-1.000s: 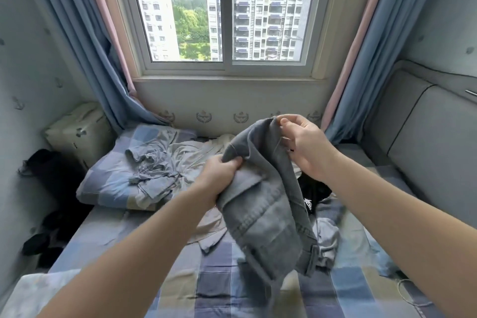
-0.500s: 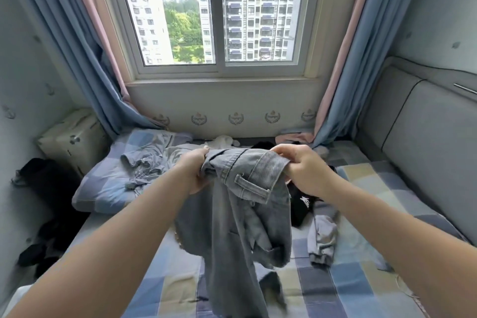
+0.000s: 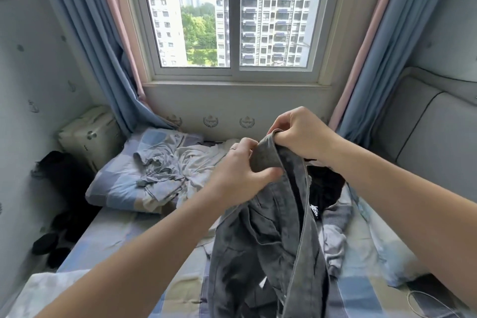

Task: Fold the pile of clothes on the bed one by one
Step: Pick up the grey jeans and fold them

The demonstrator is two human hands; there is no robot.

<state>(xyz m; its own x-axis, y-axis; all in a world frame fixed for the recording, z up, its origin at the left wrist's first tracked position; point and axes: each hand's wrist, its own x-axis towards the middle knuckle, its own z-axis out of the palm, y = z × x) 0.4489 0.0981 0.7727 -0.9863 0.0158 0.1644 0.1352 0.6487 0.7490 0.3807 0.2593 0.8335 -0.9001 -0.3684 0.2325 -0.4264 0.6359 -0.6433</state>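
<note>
a window (image 3: 232,20) and blue curtains (image 3: 103,59) back the checked bed (image 3: 124,237). above its middle faded grey jeans (image 3: 271,240) hang limp, twisted; a crumpled pile (image 3: 180,165) lies at its far edge. our left hand (image 3: 240,175) and right hand (image 3: 302,134) grip their top edge.

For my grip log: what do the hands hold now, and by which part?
The left hand and the right hand grip the grey jeans at their top edge, likely the waistband; the rest hangs.
</note>
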